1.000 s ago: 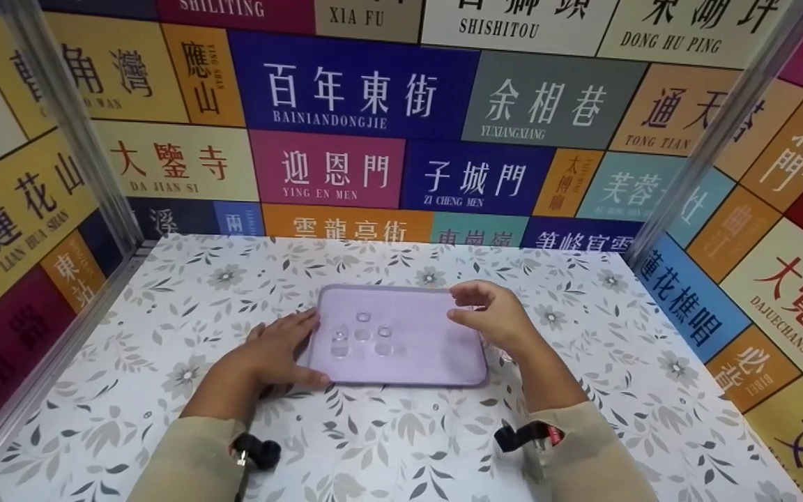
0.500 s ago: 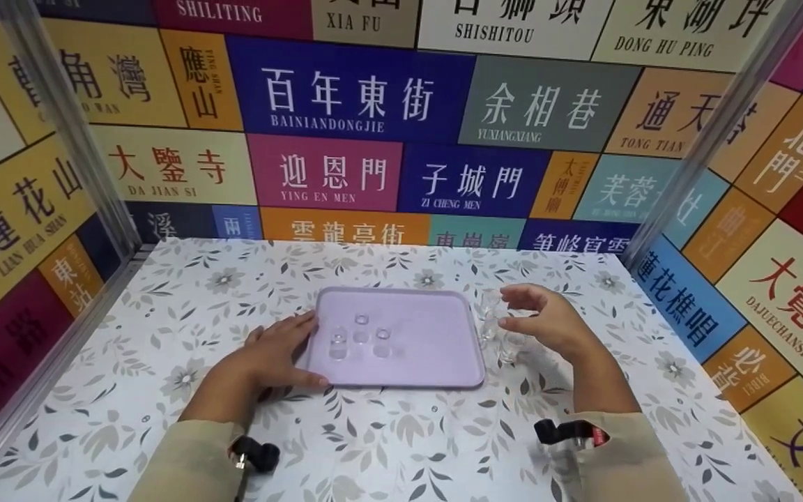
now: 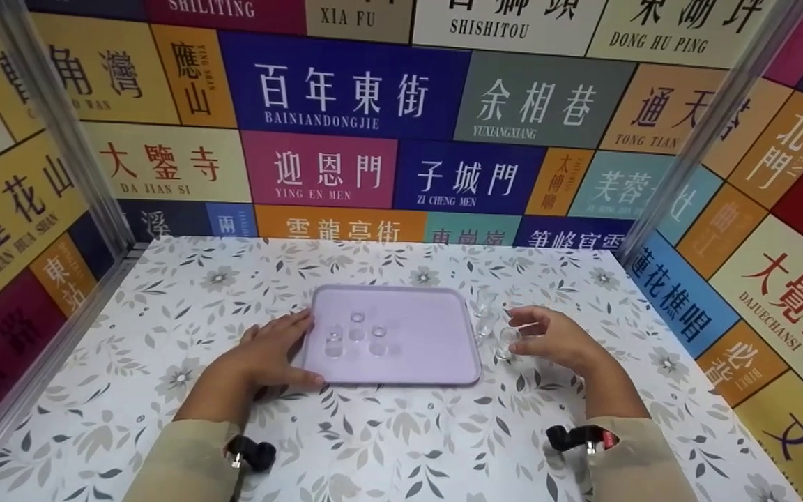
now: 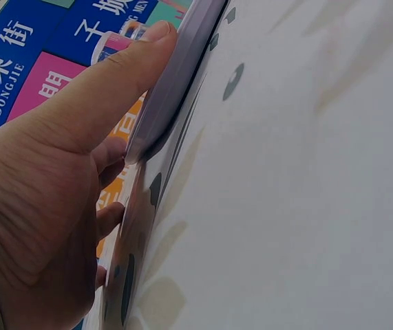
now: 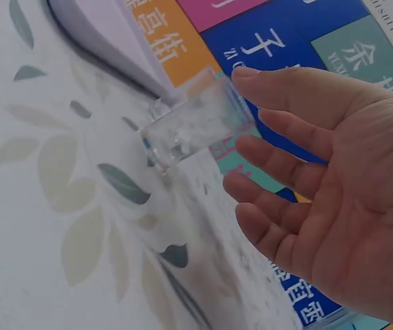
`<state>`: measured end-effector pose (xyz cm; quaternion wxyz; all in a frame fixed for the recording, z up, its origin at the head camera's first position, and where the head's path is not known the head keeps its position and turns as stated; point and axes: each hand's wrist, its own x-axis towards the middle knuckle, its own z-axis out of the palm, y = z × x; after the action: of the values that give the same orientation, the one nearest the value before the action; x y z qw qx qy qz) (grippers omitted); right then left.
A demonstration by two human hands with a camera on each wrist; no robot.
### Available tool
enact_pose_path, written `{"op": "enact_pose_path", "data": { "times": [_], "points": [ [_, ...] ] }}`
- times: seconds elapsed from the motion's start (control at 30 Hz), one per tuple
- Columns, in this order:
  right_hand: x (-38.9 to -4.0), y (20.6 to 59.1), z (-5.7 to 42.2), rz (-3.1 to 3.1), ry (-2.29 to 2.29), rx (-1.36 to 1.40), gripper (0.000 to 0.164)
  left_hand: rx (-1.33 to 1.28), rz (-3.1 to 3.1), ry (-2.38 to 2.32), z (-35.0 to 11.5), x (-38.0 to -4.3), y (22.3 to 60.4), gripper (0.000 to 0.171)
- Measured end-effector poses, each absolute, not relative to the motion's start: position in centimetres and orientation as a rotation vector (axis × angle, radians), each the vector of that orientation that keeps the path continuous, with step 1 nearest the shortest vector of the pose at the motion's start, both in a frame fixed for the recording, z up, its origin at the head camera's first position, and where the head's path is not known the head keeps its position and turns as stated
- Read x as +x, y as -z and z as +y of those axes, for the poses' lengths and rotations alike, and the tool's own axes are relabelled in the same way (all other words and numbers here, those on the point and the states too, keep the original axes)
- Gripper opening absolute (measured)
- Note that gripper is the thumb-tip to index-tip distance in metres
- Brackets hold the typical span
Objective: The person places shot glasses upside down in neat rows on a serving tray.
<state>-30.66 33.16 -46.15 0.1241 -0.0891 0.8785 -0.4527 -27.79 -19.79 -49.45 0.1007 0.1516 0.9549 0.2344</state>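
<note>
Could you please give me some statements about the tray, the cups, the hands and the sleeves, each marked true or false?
1. The left hand touches the tray. True.
2. Three clear cups are on the tray. True.
3. The tray is dark green. False: it is pale purple.
4. The right hand is to the right of the tray. True.
5. Every cup is on the tray. False: other cups are off it, to its right.
6. Both sleeves are bright red. False: the sleeves are beige.

Head view looks forward and down; close wrist views share the tray [image 3: 429, 341].
</note>
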Motion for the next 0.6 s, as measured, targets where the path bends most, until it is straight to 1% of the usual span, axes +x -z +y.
{"op": "enact_pose_path", "data": {
  "times": [0.1,0.43,0.6],
  "points": [
    [-30.9,47.0,33.2,2.552,1.266,-0.287,0.077,0.446,2.82,-0.694,-19.8,-27.8,49.5,0.124],
    [-31.1,48.6,33.2,2.64,1.115,-0.272,0.065,0.459,2.826,-0.676,-19.9,-27.9,49.8,0.125],
    [-31.3,49.1,33.1,2.624,1.156,-0.226,0.057,0.45,2.823,-0.699,-19.9,-27.9,49.7,0.124]
  ]
}}
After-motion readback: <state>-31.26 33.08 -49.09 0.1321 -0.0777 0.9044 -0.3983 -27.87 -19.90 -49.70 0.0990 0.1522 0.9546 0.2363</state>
